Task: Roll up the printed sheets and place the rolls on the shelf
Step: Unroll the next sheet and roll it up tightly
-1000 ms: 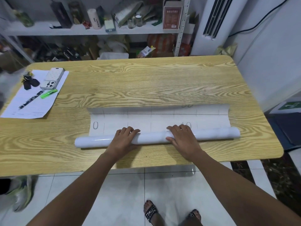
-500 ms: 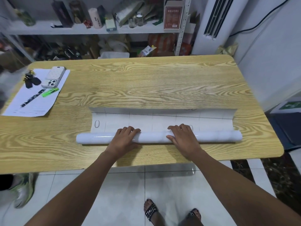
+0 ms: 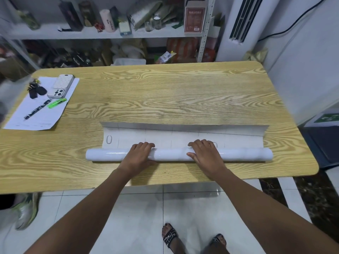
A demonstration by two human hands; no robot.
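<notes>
A white printed sheet (image 3: 238, 138) lies across the near part of the wooden table (image 3: 165, 98); its near portion is wound into a long roll (image 3: 110, 155). A strip with a "0" and grid lines stays flat beyond the roll. My left hand (image 3: 139, 154) grips the roll left of its middle, fingers curled over the top and thumb on the near side. My right hand (image 3: 205, 153) grips it right of the middle in the same way. The white shelf (image 3: 55, 33) stands behind the table, crowded with boxes and bottles.
At the table's left lie a paper sheet (image 3: 36, 118), a phone (image 3: 61, 86), keys (image 3: 35, 90), a pen (image 3: 36, 110) and a green lighter (image 3: 57, 103). An air conditioner unit (image 3: 238, 24) stands at the back right. Someone's shoe (image 3: 25, 211) is on the floor at left.
The roll has turned slightly away from me under both hands, taking in a little more of the flat sheet; the number printed near my right hand is now mostly covered.
</notes>
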